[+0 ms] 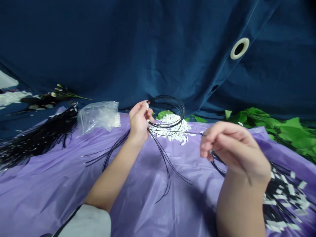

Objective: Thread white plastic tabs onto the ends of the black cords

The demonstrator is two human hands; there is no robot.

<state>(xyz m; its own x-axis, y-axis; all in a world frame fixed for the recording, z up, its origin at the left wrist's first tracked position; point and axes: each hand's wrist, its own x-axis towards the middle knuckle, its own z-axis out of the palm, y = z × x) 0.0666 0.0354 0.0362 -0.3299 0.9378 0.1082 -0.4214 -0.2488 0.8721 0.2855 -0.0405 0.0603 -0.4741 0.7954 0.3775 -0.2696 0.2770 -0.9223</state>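
Over a purple sheet (61, 184), a sheaf of loose black cords (37, 138) and a clear plastic bag (98, 115) lie far left. Our left hand (139, 121) is pinched tight on a white clip (147, 105) and a loop of black cords (172, 110), raised above the heap of white clips (176, 129). Our right hand (229, 148), fingers curled closed, grips a thin black strand (217, 163). At near right lies a pile of tagged cords (286, 194), with green leaves (283, 131) beyond.
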